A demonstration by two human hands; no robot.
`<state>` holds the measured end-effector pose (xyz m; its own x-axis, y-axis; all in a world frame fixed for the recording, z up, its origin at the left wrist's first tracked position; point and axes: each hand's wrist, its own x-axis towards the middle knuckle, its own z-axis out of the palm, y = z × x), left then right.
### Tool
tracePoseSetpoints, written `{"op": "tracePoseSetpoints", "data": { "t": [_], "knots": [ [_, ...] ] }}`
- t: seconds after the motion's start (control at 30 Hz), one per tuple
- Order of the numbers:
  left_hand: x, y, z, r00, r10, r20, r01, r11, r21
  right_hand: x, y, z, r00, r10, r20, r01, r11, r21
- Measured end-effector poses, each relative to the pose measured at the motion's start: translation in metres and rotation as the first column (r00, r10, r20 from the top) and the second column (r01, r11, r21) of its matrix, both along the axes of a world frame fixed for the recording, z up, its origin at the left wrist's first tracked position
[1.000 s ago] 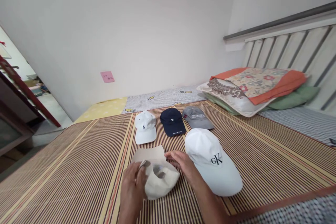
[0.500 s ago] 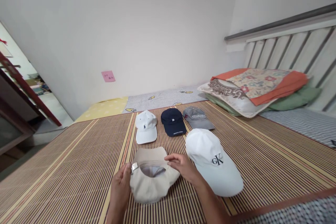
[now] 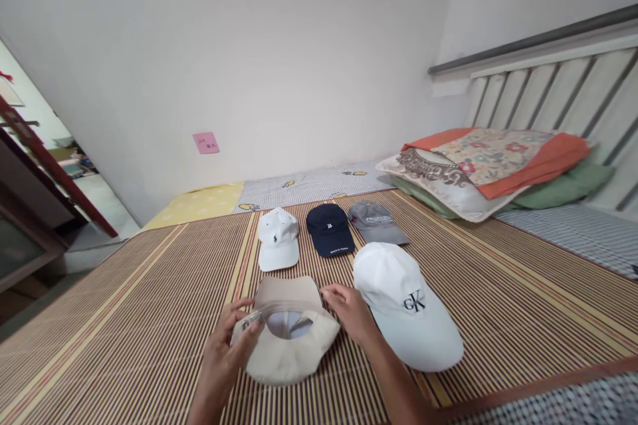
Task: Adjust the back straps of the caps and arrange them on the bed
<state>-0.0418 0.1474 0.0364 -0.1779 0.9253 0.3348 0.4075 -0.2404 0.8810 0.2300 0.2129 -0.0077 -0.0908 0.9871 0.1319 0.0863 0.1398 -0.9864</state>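
Observation:
A beige cap (image 3: 286, 352) lies on the striped mat (image 3: 149, 319) with its back opening toward me. My left hand (image 3: 224, 352) pinches the strap with the metal buckle (image 3: 249, 320) at the cap's left rear. My right hand (image 3: 351, 312) grips the cap's right rear edge, fingers curled. Just right of that hand rests a large white cap with a black logo (image 3: 406, 305). Behind, in a row, sit a small white cap (image 3: 278, 238), a navy cap (image 3: 329, 229) and a grey cap (image 3: 375, 222).
Stacked pillows (image 3: 488, 166) lie at the right against a slatted headboard (image 3: 558, 93). A checked sheet (image 3: 309, 186) runs along the white wall, which bears a pink note (image 3: 205, 142). A doorway (image 3: 34, 172) opens at the left. The bed's front edge (image 3: 538, 385) is near.
My left hand has slid left from over the cap's opening and now pinches the buckle strap outward. The right hand stays on the cap's right rear. The opening shows wider.

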Motion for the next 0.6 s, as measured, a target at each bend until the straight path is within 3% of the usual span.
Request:
{"op": "tracePoseSetpoints", "data": {
  "t": [0.27, 0.47, 0.6],
  "knots": [
    [-0.004, 0.010, -0.020, 0.997, 0.033, -0.070, -0.039, 0.995, -0.095, -0.002, 0.007, -0.021, 0.991, 0.052, -0.120, -0.073, 0.980, -0.184],
    [0.031, 0.013, -0.028, 0.993, -0.021, 0.115, 0.042, 0.982, -0.183, 0.005, 0.019, -0.027, 0.973, -0.067, -0.222, 0.025, 0.982, -0.185],
    [0.031, 0.018, -0.033, 0.995, 0.048, 0.086, -0.037, 0.992, -0.122, 0.006, 0.021, -0.027, 0.961, -0.108, -0.254, 0.058, 0.979, -0.194]
  ]
}}
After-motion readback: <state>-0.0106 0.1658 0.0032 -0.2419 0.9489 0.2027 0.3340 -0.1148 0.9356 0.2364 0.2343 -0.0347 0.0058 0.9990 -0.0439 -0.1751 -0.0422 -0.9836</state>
